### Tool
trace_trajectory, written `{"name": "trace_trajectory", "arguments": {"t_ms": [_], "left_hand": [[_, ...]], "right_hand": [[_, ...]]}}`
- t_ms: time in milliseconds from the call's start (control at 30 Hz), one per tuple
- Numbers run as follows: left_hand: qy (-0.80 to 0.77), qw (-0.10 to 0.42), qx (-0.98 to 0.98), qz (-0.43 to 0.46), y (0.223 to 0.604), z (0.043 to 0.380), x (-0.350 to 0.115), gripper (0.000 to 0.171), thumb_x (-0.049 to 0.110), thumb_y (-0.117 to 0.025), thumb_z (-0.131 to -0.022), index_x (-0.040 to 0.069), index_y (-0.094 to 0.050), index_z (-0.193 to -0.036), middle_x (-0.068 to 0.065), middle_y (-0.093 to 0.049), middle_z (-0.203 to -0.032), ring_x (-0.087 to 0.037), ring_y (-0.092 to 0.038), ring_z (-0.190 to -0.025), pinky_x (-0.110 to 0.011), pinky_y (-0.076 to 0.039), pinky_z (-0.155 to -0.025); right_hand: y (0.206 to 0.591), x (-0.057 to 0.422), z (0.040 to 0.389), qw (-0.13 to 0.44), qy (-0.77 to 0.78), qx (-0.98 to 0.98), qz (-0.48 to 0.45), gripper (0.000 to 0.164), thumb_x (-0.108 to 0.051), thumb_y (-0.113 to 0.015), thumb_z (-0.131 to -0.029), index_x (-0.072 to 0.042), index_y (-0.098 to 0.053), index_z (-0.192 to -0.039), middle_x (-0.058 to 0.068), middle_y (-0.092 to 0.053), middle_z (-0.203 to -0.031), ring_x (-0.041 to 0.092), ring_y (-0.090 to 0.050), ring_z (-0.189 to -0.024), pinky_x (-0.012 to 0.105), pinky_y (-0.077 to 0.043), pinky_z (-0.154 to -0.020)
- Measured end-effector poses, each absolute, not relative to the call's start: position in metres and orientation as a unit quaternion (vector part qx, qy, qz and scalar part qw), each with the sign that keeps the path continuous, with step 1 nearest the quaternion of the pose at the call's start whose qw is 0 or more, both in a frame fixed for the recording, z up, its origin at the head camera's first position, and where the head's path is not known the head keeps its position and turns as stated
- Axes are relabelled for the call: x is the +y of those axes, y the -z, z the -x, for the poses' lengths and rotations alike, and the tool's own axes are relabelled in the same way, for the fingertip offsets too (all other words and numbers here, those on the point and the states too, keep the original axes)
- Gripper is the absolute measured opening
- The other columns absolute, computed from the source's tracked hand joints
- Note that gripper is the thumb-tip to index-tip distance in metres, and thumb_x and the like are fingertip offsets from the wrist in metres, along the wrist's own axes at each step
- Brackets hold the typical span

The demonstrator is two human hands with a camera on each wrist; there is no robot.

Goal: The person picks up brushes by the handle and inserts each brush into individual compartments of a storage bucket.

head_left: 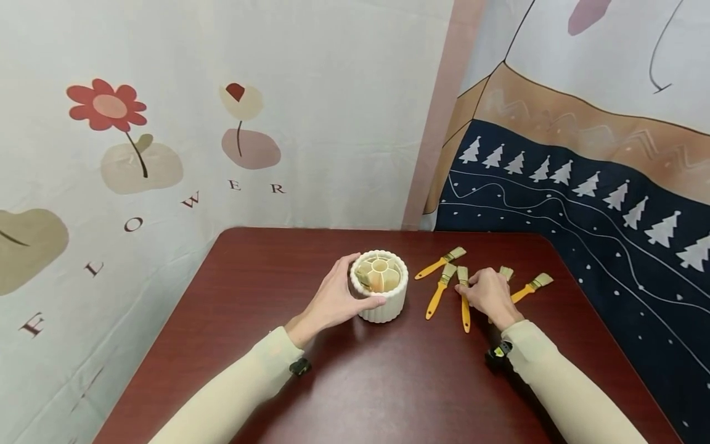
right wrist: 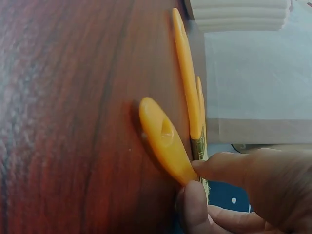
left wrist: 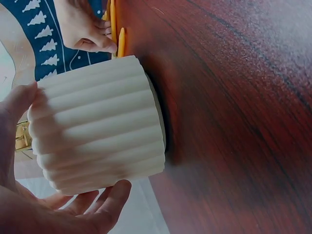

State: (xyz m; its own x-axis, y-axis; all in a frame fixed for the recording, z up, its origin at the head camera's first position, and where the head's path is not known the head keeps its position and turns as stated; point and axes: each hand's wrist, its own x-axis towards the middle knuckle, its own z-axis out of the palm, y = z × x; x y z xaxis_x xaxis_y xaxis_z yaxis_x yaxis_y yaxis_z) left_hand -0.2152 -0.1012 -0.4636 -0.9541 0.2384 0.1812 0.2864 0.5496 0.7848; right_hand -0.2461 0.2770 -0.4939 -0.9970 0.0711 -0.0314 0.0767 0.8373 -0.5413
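My left hand (head_left: 335,296) grips a round white ribbed holder (head_left: 388,308) standing on the table, thumb along its near side and fingers around the left. Its top has a divider with petal-shaped openings and a round middle one; pale and yellowish shapes inside cannot be made out. To the right, my right hand (head_left: 490,296) pinches a paintbrush (head_left: 465,314) with a yellow handle and pale bristles. In the right wrist view, thumb and finger meet on that brush's handle (right wrist: 163,139), which lies low over the tabletop. The ribbed wall (left wrist: 102,131) fills much of the left wrist view.
Between holder and right hand lie two more yellow-handled paintbrushes, a near brush (head_left: 438,296) and a far brush (head_left: 440,263). Another brush (head_left: 532,287) lies right of the hand, and bristles (head_left: 506,271) show behind it. Printed cloth (head_left: 344,123) hangs behind the dark red table (head_left: 266,265).
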Motion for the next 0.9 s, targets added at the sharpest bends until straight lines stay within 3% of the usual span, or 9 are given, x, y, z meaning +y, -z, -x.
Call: {"name": "trace_trajectory", "arguments": {"t_ms": [233,533,900], "left_hand": [[0.457,0.034,-0.874,0.16,0.466,0.218,-0.104,0.11,0.046,-0.107,-0.082,0.014,-0.051,-0.171,-0.01,-0.066,-0.162,-0.03,-0.065,-0.151,-0.056,-0.053,-0.128],[0.454,0.018,-0.875,0.166,0.465,0.22,-0.108,0.108,0.046,-0.106,-0.084,0.018,-0.05,-0.172,-0.007,-0.065,-0.163,-0.029,-0.063,-0.153,-0.054,-0.052,-0.129],[0.451,0.007,-0.876,0.168,0.465,0.22,-0.11,0.112,0.046,-0.105,-0.085,0.014,-0.046,-0.175,-0.009,-0.062,-0.166,-0.029,-0.065,-0.151,-0.054,-0.053,-0.127]], "right_hand": [[0.49,0.28,0.244,0.01,0.279,0.958,-0.062,0.049,-0.028,-0.087,-0.107,0.013,-0.08,-0.132,0.024,-0.082,-0.102,0.025,-0.072,-0.075,0.031,-0.056,-0.062],[0.485,0.284,0.242,-0.004,0.31,0.949,-0.057,0.042,-0.027,-0.084,-0.107,0.01,-0.083,-0.127,0.013,-0.083,-0.084,0.019,-0.074,-0.069,0.032,-0.058,-0.061],[0.467,0.279,0.232,-0.042,0.356,0.933,-0.026,0.043,-0.029,-0.084,-0.107,0.008,-0.08,-0.129,0.024,-0.086,-0.106,0.017,-0.079,-0.07,0.031,-0.063,-0.063]]}}
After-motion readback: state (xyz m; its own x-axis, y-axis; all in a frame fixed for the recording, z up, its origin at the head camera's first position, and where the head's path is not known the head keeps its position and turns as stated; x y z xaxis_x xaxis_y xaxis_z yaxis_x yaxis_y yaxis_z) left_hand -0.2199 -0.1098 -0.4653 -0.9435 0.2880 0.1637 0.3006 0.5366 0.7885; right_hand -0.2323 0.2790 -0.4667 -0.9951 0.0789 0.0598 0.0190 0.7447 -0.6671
